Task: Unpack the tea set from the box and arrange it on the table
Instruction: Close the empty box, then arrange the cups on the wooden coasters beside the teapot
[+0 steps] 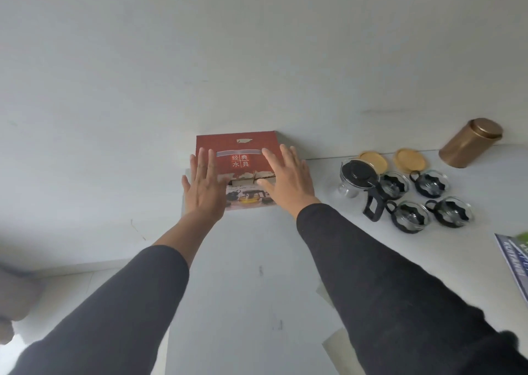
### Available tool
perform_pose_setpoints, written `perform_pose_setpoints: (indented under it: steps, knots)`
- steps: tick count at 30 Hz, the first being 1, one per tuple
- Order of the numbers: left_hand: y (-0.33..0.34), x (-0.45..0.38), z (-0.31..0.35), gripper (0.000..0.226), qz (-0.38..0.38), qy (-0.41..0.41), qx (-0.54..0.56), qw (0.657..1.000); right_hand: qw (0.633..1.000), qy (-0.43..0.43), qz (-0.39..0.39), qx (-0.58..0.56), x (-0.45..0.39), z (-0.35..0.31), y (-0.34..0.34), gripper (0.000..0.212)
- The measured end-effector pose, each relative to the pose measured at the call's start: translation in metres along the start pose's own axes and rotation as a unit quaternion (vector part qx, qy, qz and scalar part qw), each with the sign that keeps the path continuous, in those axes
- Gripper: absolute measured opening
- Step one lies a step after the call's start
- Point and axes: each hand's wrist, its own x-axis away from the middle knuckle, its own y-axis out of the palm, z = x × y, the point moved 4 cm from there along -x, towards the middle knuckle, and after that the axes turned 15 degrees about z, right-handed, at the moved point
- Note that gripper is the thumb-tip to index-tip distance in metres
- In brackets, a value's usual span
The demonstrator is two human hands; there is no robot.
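Note:
A red tea set box (237, 148) stands at the far edge of the white table (257, 260), against the wall. My left hand (204, 187) lies flat on its left side with straight fingers. On the box's right side my right hand (287, 178) rests flat, fingers spread. To the right stand a glass teapot (358, 180) with a black lid and handle and several glass cups (428, 200) in black holders. Two round wooden coasters (391, 159) lie behind them.
A copper-coloured tin (470, 143) stands at the back right near the wall. A blue printed package (514, 257) shows at the right edge. The table's left edge runs near my left forearm.

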Motion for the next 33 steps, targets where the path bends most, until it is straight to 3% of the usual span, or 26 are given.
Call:
perform_pose_setpoints:
  steps: [9,16,20,26,33]
  knots:
    - [-0.01,0.017,0.13,0.058,0.045,0.045,0.074,0.995,0.995,0.004,0.095,0.028,0.007,0.089,-0.106,0.059]
    - [0.028,0.074,0.267,0.06,0.027,0.068,0.068,0.995,0.993,0.03,0.105,0.05,0.044,0.227,-0.173,0.059]
    - [0.054,0.11,0.349,0.06,-0.003,0.088,0.082,0.993,0.986,0.086,0.134,0.043,0.071,0.309,-0.208,0.055]
    - [0.085,0.13,0.422,0.062,-0.039,0.121,0.066,0.99,0.987,0.107,0.113,0.046,0.083,0.383,-0.224,0.053]
    - [0.128,0.092,0.47,0.067,-0.054,0.143,0.043,0.987,0.988,0.113,0.093,0.046,0.059,0.44,-0.213,0.055]
